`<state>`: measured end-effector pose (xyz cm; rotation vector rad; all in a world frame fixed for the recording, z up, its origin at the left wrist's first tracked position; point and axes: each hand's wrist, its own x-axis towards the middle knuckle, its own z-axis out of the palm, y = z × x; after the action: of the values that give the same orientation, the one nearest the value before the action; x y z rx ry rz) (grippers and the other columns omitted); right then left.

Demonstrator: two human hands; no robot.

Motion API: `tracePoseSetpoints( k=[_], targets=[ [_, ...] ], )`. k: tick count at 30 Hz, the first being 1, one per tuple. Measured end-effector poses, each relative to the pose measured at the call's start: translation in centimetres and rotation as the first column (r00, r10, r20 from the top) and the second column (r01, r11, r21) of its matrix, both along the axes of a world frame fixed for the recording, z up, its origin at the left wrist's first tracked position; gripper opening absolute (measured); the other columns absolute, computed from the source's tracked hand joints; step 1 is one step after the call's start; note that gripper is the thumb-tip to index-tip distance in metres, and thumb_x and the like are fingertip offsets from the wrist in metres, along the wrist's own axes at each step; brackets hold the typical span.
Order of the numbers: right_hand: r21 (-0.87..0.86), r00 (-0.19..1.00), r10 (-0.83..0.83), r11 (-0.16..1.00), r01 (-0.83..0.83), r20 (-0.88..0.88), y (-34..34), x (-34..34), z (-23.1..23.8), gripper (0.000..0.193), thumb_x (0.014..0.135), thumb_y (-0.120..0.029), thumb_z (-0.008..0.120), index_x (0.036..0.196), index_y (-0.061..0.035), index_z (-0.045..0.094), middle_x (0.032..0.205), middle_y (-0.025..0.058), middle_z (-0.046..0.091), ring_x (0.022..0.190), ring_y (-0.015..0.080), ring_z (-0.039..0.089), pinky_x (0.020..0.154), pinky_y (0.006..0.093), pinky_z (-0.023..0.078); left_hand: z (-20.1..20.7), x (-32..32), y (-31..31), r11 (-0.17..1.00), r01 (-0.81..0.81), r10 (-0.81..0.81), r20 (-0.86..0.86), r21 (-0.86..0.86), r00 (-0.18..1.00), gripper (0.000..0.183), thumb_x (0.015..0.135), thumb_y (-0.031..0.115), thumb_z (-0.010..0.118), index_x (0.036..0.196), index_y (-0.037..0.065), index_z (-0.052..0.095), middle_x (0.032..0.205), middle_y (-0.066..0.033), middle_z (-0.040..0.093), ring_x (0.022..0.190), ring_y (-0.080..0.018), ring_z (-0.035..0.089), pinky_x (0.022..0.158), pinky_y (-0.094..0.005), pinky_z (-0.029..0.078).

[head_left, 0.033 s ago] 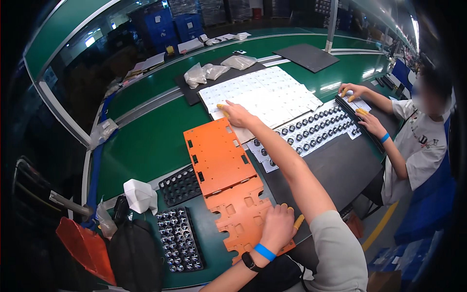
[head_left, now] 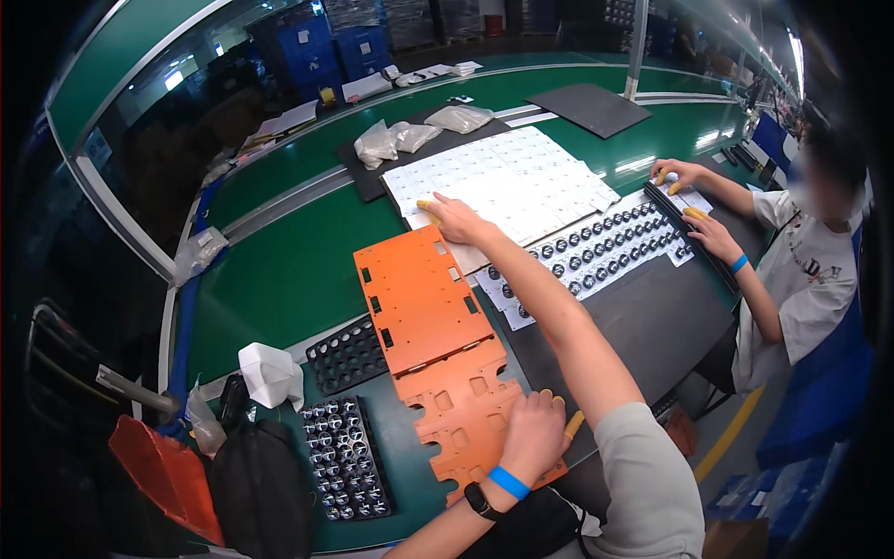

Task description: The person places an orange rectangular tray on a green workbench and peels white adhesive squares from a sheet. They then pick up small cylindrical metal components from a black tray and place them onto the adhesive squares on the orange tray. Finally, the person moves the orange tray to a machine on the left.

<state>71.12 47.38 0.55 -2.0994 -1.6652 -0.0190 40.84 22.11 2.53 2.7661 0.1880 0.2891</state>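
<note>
My right hand (head_left: 458, 222) reaches across to the near left corner of a stack of white panels (head_left: 507, 186), its fingers bent over the edge of a panel; a yellow finger cot covers one fingertip. Just below it lies an orange fixture, with a flat upper plate (head_left: 424, 298) and a notched lower plate (head_left: 466, 424). Against the lower plate's right edge, my left hand (head_left: 535, 429) is closed with fingers curled, wearing yellow finger cots; what lies inside is hidden. A blue band and a dark watch circle the left wrist.
Left of the fixture are a black tray of round shiny parts (head_left: 345, 456) and a black tray with holes (head_left: 345, 356). White strips with black round parts (head_left: 596, 252) lie to the right by a black mat (head_left: 643, 321). A co-worker's hands (head_left: 712, 233) work farther right.
</note>
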Motion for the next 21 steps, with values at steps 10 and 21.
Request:
tracePoseSetpoints(
  k=[10,21],
  targets=[
    [-0.064,0.923,0.137,0.990,-0.121,0.360,-2.9,1.2,1.2,0.053,0.084,-0.002,0.053,0.136,-0.0087,0.055,0.127,0.0214,0.063,0.137,0.0297,0.046,0.104,0.0414,0.043,-0.2,0.1,0.0,1.000,0.000,0.000,0.023,0.015,1.000,0.028,0.079,0.030,0.073,0.082,0.004,0.065,0.082,-0.0091,0.058,0.081,-0.0245,0.058,0.074,-0.0365,0.043],
    [-0.122,0.831,0.163,0.986,-0.115,0.531,-7.4,3.8,1.2,0.054,0.083,-0.003,0.055,0.137,-0.0079,0.054,0.120,0.0167,0.068,0.139,0.0275,0.045,0.102,0.0404,0.044,-0.3,0.1,-0.2,1.000,-0.008,0.005,0.100,0.026,0.995,0.029,0.084,0.032,0.072,0.080,0.004,0.065,0.079,-0.0088,0.059,0.079,-0.0242,0.059,0.074,-0.0362,0.043]
  ],
)
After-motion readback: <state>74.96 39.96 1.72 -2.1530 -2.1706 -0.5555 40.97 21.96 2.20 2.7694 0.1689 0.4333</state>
